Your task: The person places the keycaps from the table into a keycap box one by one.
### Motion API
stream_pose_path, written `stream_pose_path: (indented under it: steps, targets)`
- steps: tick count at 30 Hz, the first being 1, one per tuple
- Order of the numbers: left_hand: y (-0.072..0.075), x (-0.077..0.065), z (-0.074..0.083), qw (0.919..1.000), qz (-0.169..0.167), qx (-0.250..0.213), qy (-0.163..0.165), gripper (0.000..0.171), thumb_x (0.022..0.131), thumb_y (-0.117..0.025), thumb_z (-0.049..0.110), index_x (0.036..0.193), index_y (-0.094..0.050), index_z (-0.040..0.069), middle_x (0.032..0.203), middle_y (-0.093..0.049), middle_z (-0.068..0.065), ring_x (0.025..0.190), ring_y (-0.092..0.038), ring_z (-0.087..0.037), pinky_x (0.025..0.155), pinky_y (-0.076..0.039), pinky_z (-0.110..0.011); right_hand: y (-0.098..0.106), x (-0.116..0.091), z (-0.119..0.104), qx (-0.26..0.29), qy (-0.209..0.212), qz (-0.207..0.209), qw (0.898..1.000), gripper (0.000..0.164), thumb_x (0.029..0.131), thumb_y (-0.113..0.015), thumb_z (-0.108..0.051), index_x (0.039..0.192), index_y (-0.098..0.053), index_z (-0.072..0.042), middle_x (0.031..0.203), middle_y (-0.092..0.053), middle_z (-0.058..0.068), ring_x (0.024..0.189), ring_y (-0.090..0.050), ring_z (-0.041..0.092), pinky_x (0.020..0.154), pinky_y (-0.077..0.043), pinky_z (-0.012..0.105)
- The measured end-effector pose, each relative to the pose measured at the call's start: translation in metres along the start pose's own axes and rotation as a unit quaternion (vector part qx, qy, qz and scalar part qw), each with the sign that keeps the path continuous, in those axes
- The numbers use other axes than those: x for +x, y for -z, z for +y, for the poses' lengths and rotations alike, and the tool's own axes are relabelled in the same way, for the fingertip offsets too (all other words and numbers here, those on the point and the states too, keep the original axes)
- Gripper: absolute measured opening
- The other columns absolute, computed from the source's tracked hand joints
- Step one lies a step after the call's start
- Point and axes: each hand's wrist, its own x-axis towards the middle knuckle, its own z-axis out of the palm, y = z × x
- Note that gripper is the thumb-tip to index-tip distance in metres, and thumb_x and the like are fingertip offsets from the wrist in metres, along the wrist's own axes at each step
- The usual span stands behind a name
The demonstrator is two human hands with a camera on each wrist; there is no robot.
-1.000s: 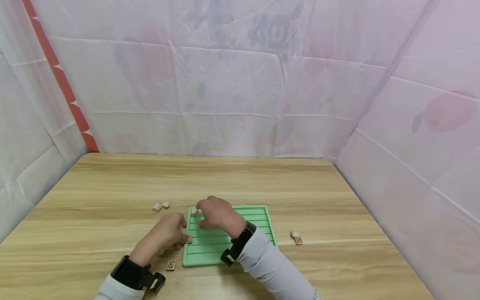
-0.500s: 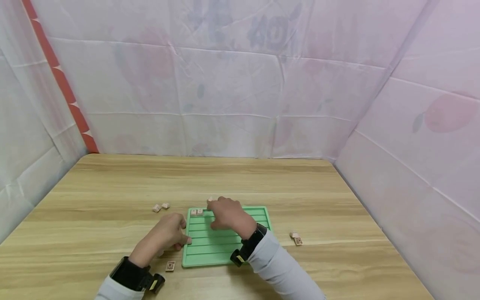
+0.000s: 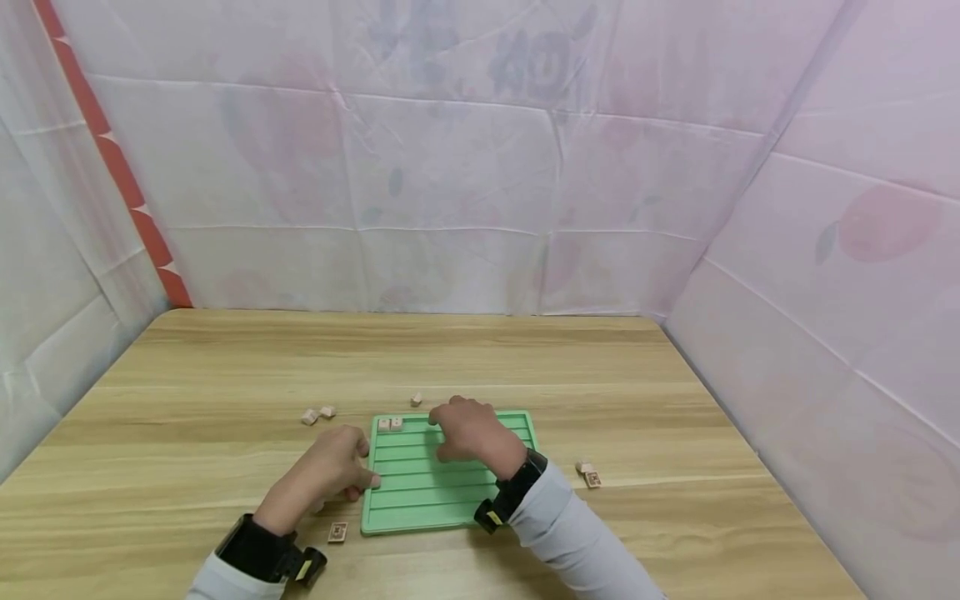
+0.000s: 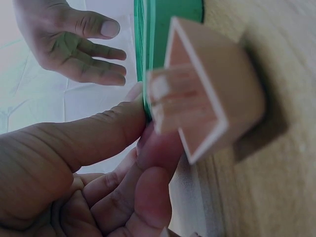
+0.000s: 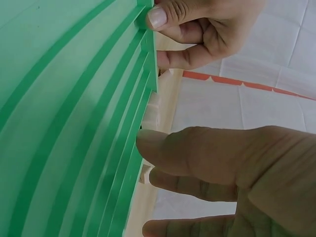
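Observation:
A green ridged tray (image 3: 420, 514) lies on the table, and my left hand (image 3: 333, 468) pinches its left edge between thumb and fingers. Over the tray's far half hovers my right hand (image 3: 476, 435), fingers apart and holding nothing. Two pale pink keycaps (image 3: 397, 424) sit side by side in the far-left corner of the top row. Another keycap (image 3: 416, 401) lies on the table just beyond the far rim. Close to the left hand, the left wrist view shows a keycap (image 4: 227, 74) with its hollow underside and stem visible.
Two loose keycaps (image 3: 309, 417) lie left of the tray, and two more keycaps (image 3: 593, 480) lie to its right. One keycap (image 3: 338, 532) rests underside up near the tray's front-left corner. Cloth walls (image 3: 450, 167) enclose the wooden table (image 3: 225, 358).
My right hand has moved right from the far-left corner, uncovering the two keycaps in the tray and the one beyond the rim. The left hand still grips the tray's edge.

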Motion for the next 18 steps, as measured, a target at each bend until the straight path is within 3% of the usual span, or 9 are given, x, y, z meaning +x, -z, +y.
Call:
stream_pose_path:
  steps: [18]
  targets:
    - [-0.001,-0.001,-0.001,1.0,0.004,-0.007,-0.003,0.027,0.073,-0.075,-0.002,0.088,-0.053,-0.003,0.068,-0.055,-0.011,0.048,-0.055,-0.017,0.045,-0.042,-0.026,-0.004,-0.012,0.018,0.009,-0.005,0.007,1.0,0.042,0.075,-0.075,-0.014,0.115,-0.065,-0.01,0.106,-0.06,0.005,0.099,-0.056,0.023,0.082,-0.044,0.047]
